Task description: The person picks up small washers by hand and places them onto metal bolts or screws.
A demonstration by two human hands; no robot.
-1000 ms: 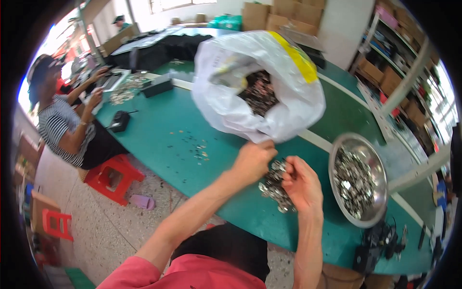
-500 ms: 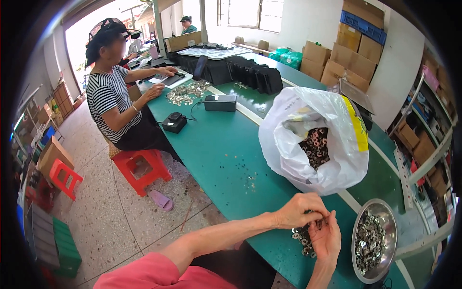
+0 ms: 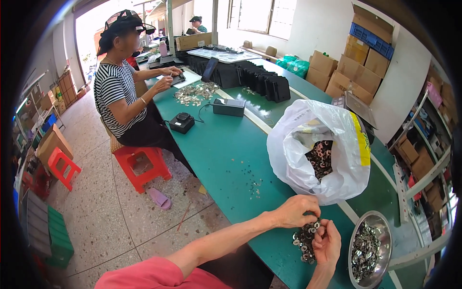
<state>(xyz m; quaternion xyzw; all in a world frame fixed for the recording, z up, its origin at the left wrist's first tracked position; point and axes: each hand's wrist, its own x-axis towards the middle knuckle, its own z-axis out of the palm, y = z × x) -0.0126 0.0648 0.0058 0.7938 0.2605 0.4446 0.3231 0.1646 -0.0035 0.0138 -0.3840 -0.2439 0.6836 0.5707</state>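
Note:
My left hand (image 3: 297, 212) reaches over a pile of small ring-shaped metal parts (image 3: 304, 243) on the green table, fingers bent down and pinched at its far edge. Beside it, my right hand (image 3: 328, 244) is palm up at the pile's right side, its fingers curled in. Whatever small piece sits in either hand is too small to make out. Just right of my right hand stands a steel bowl (image 3: 386, 245) holding many similar metal parts. Beyond my hands is an open white plastic sack (image 3: 288, 144) with darker, coppery small parts inside.
Loose bits (image 3: 254, 185) dot the green table (image 3: 221, 159). A black box with a cable (image 3: 229, 107), a small black device (image 3: 182, 123) and a row of black panels (image 3: 262, 82) lie farther off. A co-worker (image 3: 122, 91) sits at the left edge near another metal pile (image 3: 195, 93).
My hands have drawn slightly apart; the left fingers have dropped onto the pile, while the right fingers curl in more. The whole view has shifted a little. The co-worker's hands have moved closer together.

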